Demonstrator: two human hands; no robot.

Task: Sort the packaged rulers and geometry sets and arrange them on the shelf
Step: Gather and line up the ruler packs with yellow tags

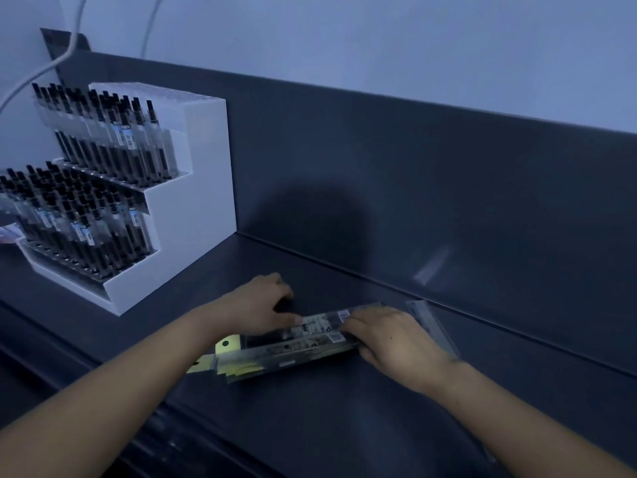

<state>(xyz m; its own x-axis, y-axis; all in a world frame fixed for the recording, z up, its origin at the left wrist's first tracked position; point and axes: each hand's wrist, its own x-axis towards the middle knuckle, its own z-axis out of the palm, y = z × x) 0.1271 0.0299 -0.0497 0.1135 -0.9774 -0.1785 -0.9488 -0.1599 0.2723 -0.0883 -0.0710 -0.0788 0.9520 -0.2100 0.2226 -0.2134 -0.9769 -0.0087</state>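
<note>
Both hands are on the stack of packaged rulers (293, 343) lying flat on the shelf (379, 401): right hand (396, 343) clamped over its far end, left hand (255, 308) pressing the back edge. Looks light, stiff, slippery plastic, so I'd grab the long edges.
</note>
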